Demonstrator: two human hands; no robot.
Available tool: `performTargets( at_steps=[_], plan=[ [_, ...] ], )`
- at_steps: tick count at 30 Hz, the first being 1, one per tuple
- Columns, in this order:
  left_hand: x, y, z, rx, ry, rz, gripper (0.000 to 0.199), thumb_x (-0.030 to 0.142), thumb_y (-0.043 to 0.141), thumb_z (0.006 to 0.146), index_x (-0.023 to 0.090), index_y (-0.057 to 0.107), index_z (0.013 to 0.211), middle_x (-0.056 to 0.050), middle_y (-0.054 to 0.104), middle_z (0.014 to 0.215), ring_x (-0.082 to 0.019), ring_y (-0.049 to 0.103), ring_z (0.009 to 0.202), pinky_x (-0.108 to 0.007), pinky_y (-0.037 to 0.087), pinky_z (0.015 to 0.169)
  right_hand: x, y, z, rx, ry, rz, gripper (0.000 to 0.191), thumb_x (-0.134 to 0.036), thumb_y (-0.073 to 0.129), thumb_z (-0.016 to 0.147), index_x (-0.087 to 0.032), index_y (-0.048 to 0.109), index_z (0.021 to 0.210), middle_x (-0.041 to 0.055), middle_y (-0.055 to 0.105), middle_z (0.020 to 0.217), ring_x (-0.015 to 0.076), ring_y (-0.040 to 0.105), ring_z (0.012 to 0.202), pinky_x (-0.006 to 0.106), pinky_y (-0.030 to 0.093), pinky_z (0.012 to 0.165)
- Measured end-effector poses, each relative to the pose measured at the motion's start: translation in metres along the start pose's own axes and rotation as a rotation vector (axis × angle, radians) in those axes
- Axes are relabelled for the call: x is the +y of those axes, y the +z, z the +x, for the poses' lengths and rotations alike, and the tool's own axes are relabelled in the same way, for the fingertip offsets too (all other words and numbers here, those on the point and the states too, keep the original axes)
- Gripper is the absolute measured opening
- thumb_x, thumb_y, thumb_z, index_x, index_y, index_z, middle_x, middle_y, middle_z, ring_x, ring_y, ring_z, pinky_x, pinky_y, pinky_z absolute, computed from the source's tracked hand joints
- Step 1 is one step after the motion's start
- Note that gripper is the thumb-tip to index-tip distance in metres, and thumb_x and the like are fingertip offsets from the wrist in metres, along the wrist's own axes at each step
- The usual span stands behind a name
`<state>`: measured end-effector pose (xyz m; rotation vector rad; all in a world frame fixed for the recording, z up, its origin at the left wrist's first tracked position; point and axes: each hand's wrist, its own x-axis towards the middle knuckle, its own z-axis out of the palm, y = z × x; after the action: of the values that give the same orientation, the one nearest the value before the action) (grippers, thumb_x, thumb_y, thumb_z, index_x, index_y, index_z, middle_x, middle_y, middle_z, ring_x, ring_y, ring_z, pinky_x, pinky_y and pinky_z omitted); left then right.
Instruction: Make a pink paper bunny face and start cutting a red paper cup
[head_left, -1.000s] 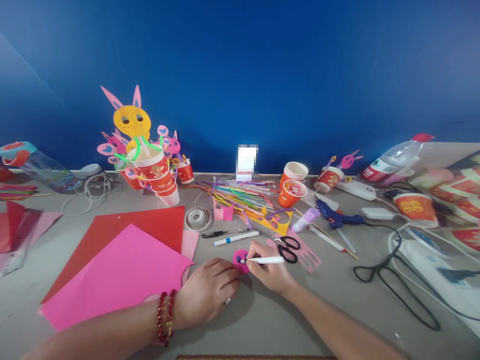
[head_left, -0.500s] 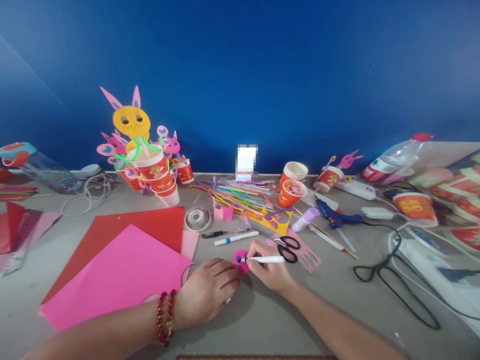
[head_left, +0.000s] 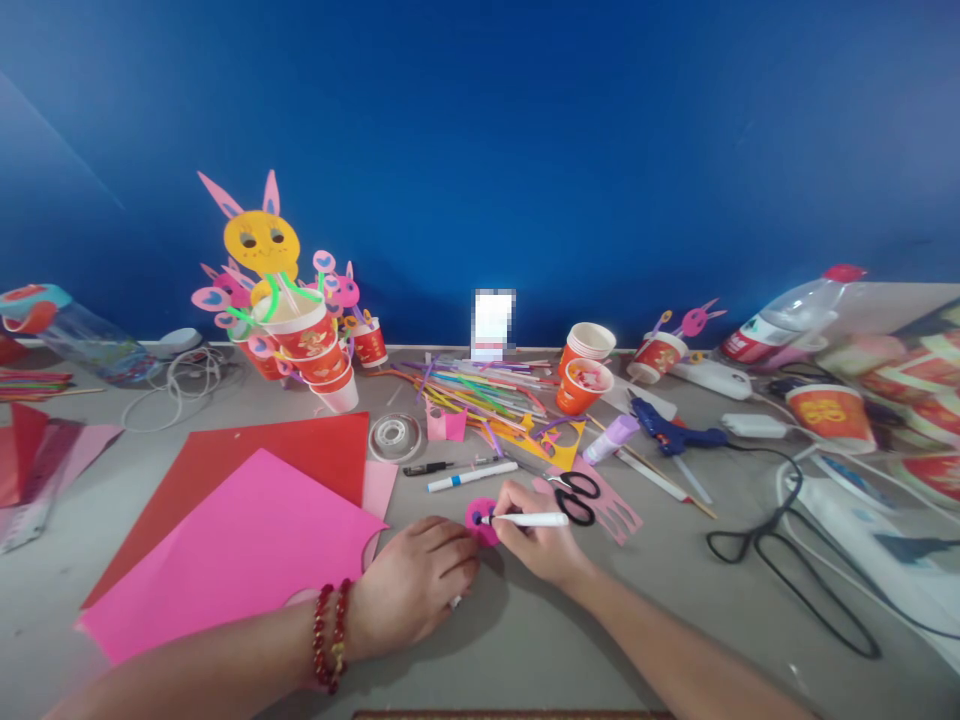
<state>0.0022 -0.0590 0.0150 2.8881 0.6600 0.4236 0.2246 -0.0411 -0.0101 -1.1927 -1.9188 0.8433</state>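
A small round magenta paper face (head_left: 482,509) with two dark purple eye spots lies flat on the table between my hands. My right hand (head_left: 534,535) is closed around a white marker (head_left: 536,519), its tip touching the paper face at one eye spot. With fingers bent and together, my left hand (head_left: 424,580) holds the lower left edge of the face down; its fingertips are partly hidden. Just above lie a white-and-blue marker (head_left: 472,477) and a black pen (head_left: 429,468). Black-handled scissors (head_left: 577,498) rest right of my right hand on a pink paper scrap (head_left: 616,508).
Pink (head_left: 247,550) and red sheets (head_left: 281,445) lie left. Behind are a tape roll (head_left: 395,437), pipe cleaners (head_left: 480,390), paper cups (head_left: 585,385) and a decorated rabbit cup (head_left: 300,325). A glue stick (head_left: 611,438), blue glue gun (head_left: 675,430) and looping cord (head_left: 757,540) lie right.
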Motion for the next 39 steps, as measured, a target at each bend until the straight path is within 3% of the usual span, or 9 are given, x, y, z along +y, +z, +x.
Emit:
performTargets(
  at_steps=[39],
  plan=[
    [-0.0001, 0.0020, -0.0006, -0.004, -0.013, -0.025, 0.022, 0.020, 0.050, 0.092, 0.016, 0.058, 0.113, -0.007, 0.063, 0.123, -0.021, 0.054, 0.116, -0.037, 0.044, 0.101, -0.0009, -0.0006, -0.0004, 0.012, 0.012, 0.030, 0.016, -0.010, 0.052, 0.079, -0.022, 0.048, 0.069, -0.0043, 0.051, 0.062, 0.0127, 0.047, 0.056, 0.023, 0.035, 0.054]
  ],
)
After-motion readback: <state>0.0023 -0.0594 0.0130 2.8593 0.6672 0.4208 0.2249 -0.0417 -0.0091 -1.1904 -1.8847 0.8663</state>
